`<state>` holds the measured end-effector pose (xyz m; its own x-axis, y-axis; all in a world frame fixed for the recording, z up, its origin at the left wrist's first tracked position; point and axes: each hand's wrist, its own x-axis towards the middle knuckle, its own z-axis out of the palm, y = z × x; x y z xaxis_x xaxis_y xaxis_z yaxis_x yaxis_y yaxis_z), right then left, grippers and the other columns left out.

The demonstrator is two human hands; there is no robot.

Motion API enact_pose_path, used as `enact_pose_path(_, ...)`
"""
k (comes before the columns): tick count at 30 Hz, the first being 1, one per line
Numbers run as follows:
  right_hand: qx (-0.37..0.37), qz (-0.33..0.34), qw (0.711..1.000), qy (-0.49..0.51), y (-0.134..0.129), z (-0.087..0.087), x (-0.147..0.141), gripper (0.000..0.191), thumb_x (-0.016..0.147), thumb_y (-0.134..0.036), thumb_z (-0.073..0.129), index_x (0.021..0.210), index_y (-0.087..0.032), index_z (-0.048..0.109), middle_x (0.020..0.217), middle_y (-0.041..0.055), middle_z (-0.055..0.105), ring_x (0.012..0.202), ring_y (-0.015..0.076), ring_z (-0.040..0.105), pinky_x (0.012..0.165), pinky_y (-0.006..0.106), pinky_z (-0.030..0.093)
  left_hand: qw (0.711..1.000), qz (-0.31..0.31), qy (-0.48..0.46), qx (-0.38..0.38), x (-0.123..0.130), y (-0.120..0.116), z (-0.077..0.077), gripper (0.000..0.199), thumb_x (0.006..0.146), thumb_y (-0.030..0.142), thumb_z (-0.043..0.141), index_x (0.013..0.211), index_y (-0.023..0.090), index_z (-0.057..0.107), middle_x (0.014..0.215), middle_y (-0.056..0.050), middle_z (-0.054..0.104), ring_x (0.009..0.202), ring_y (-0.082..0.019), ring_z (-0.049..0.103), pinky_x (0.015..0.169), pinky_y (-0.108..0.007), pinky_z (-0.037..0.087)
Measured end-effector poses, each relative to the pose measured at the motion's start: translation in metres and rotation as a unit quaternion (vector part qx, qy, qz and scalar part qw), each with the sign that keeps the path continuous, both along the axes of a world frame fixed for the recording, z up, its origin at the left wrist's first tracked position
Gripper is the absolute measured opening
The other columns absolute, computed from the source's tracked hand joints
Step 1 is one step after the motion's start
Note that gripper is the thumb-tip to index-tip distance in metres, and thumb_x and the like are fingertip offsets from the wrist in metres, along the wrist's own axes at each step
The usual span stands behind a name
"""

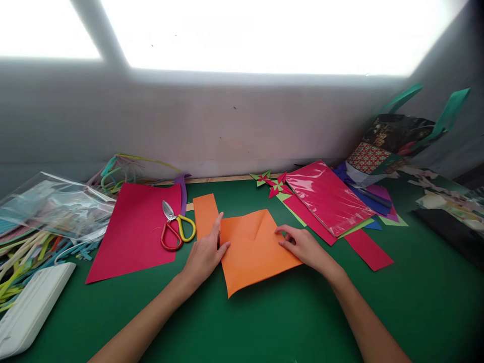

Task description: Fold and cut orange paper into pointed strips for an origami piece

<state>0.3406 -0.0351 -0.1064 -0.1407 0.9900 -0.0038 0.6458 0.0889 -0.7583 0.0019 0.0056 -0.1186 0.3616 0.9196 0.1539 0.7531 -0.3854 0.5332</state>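
A square sheet of orange paper (253,252) lies before me, with creases near its upper edge and its lower left corner curled up. My left hand (204,254) grips its left edge, thumb on top and the index finger pointing away from me. On the right edge, my right hand (304,246) is closed with thumb and index finger bent over the paper; its other fingers are partly hidden. Beyond my left hand lies an orange paper strip (205,212). Scissors (176,227) with one red and one yellow handle rest partly on a red sheet (132,227).
Folded red and green paper stars (278,186) lie by the wall. At right are a packet of red paper (328,196), a red strip (370,249) and a patterned bag (381,146). A white device (34,307), paper strips (22,257) and clear plastic (75,212) occupy the left.
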Motion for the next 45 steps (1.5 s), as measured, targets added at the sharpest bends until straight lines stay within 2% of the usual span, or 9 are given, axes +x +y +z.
enact_pose_path(3, 0.014, 0.027, 0.99, -0.135, -0.004, 0.001, -0.002, 0.031, 0.096, -0.037, 0.065, 0.125, -0.033, 0.073, 0.077, 0.0008, 0.069, 0.07, 0.0234, 0.065, 0.058, 0.03, 0.042, 0.979, -0.033, 0.119, 0.159, 0.006, -0.007, 0.006, 0.066, 0.101, 0.018, 0.055, 0.164, 0.029, 0.036, 0.152, -0.017, 0.056, 0.13, -0.037, 0.062, 0.095, -0.047, 0.055)
enact_pose_path(6, 0.092, 0.025, 0.969, -0.227, -0.004, 0.002, -0.01, 0.029, 0.1, -0.036, 0.061, 0.125, -0.031, 0.074, 0.103, 0.0084, 0.074, 0.092, 0.0294, 0.07, 0.077, 0.039, 0.053, 0.955, -0.124, 0.142, 0.228, 0.015, -0.014, 0.009, 0.062, 0.103, 0.015, 0.05, 0.163, 0.027, 0.038, 0.172, -0.013, 0.032, 0.158, -0.038, 0.031, 0.124, -0.06, 0.03)
enact_pose_path(11, 0.16, 0.102, 0.94, -0.283, 0.002, -0.016, -0.033, 0.06, 0.108, -0.049, 0.045, 0.165, -0.031, 0.037, 0.172, 0.0084, 0.034, 0.156, 0.0351, 0.035, 0.125, 0.057, 0.03, 0.929, -0.302, 0.147, 0.155, 0.02, -0.023, -0.004, 0.071, 0.107, 0.056, 0.047, 0.168, 0.029, 0.027, 0.173, -0.009, 0.03, 0.159, -0.033, 0.031, 0.13, -0.053, 0.02)
enact_pose_path(17, 0.131, 0.126, 0.932, -0.314, 0.003, -0.035, -0.034, 0.064, 0.11, -0.055, 0.038, 0.169, -0.033, 0.025, 0.176, 0.0041, 0.02, 0.161, 0.0352, 0.022, 0.128, 0.062, 0.021, 0.927, -0.309, 0.17, 0.124, 0.016, -0.026, -0.014, 0.072, 0.107, 0.061, 0.042, 0.169, 0.03, 0.023, 0.175, -0.008, 0.023, 0.16, -0.035, 0.028, 0.131, -0.055, 0.009)
enact_pose_path(22, 0.132, 0.138, 0.933, -0.305, 0.004, -0.031, -0.027, 0.065, 0.109, -0.054, 0.042, 0.168, -0.036, 0.024, 0.176, 0.0038, 0.021, 0.161, 0.0356, 0.022, 0.128, 0.063, 0.021, 0.928, -0.341, 0.118, 0.088, 0.005, -0.022, 0.0, 0.074, 0.105, 0.06, 0.051, 0.168, 0.031, 0.027, 0.173, -0.009, 0.031, 0.159, -0.032, 0.032, 0.131, -0.053, 0.019)
enact_pose_path(30, 0.078, 0.155, 0.976, -0.128, 0.003, -0.017, -0.012, 0.073, 0.101, -0.052, 0.061, 0.166, -0.041, 0.03, 0.178, 0.0035, 0.01, 0.162, 0.0326, 0.021, 0.13, 0.06, 0.015, 0.917, -0.392, 0.061, 0.034, -0.024, -0.019, 0.018, 0.082, 0.097, 0.058, 0.065, 0.167, 0.03, 0.032, 0.157, -0.01, 0.057, 0.15, -0.029, 0.048, 0.13, -0.049, 0.029)
enact_pose_path(34, 0.03, 0.058, 0.991, 0.118, 0.005, -0.015, -0.013, 0.06, 0.097, -0.046, 0.068, 0.154, -0.037, 0.051, 0.178, 0.0058, 0.015, 0.151, 0.0333, 0.043, 0.116, 0.049, 0.047, 0.898, -0.425, 0.075, 0.09, -0.019, -0.027, 0.011, 0.074, 0.1, 0.055, 0.062, 0.164, 0.025, 0.038, 0.146, -0.015, 0.065, 0.141, -0.031, 0.057, 0.127, -0.053, 0.033)
enact_pose_path(39, -0.046, -0.051, 0.947, 0.313, 0.011, -0.02, -0.017, 0.055, 0.088, -0.045, 0.079, 0.139, -0.031, 0.065, 0.148, 0.0125, 0.063, 0.104, 0.0262, 0.074, 0.08, 0.035, 0.063, 0.877, -0.442, 0.063, 0.178, -0.015, -0.043, 0.002, 0.044, 0.108, 0.027, 0.054, 0.152, 0.024, 0.053, 0.123, -0.015, 0.077, 0.122, -0.031, 0.071, 0.104, -0.047, 0.057)
enact_pose_path(45, -0.067, -0.025, 0.944, 0.321, 0.011, -0.02, -0.016, 0.05, 0.089, -0.042, 0.078, 0.136, -0.029, 0.068, 0.122, 0.009, 0.076, 0.11, 0.0274, 0.073, 0.091, 0.039, 0.06, 0.874, -0.44, 0.051, 0.2, -0.012, -0.051, 0.004, 0.041, 0.106, 0.012, 0.048, 0.142, 0.025, 0.06, 0.121, -0.014, 0.077, 0.116, -0.028, 0.073, 0.099, -0.043, 0.061)
